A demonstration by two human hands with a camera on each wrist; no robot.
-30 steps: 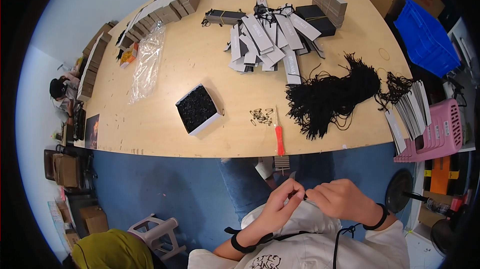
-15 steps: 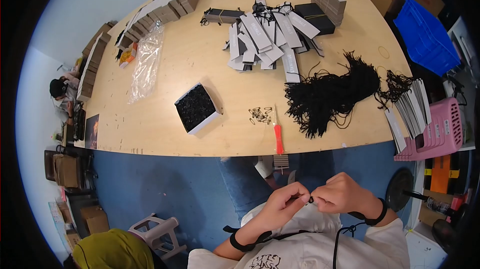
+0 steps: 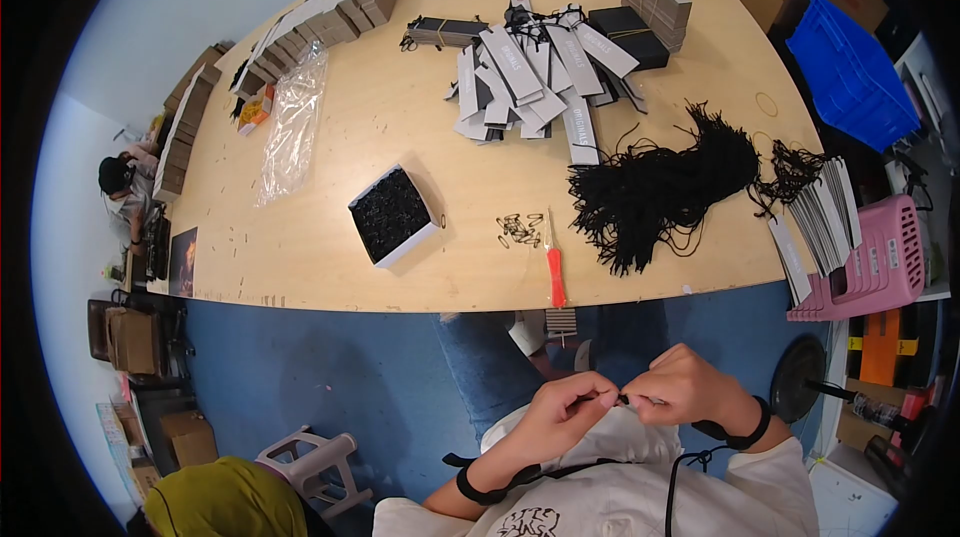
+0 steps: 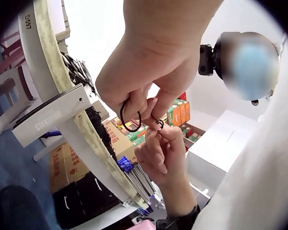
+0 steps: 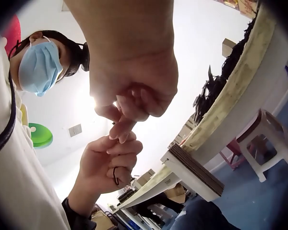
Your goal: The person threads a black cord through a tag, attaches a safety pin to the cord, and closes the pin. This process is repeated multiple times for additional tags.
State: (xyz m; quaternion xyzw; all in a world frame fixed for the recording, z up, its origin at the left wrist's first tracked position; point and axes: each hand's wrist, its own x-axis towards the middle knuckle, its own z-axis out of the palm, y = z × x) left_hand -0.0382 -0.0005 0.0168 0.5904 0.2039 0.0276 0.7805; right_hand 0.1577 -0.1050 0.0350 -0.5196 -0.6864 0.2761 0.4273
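Both hands meet low in front of the body, below the table's front edge. My left hand (image 3: 570,409) pinches a thin black cord (image 4: 122,117), whose loop hangs over its fingers in the left wrist view. My right hand (image 3: 685,392) has curled fingers, with thumb and fingertip pinching the same cord where a small black loop (image 4: 159,123) shows between the two hands. In the right wrist view the fingertips of both hands come together and partly hide the cord.
On the table (image 3: 470,282) lie a box of small black pieces (image 3: 393,220), scattered small rings (image 3: 520,230), a red-handled pointed tool (image 3: 556,277), a bundle of black cords (image 3: 665,192) and a pile of printed tags (image 3: 545,77). A tag stack (image 5: 192,175) juts past the table edge.
The hands have shifted slightly to the right and the right hand has turned a little, the fingertips staying together at the cord. The things on the table have not moved.
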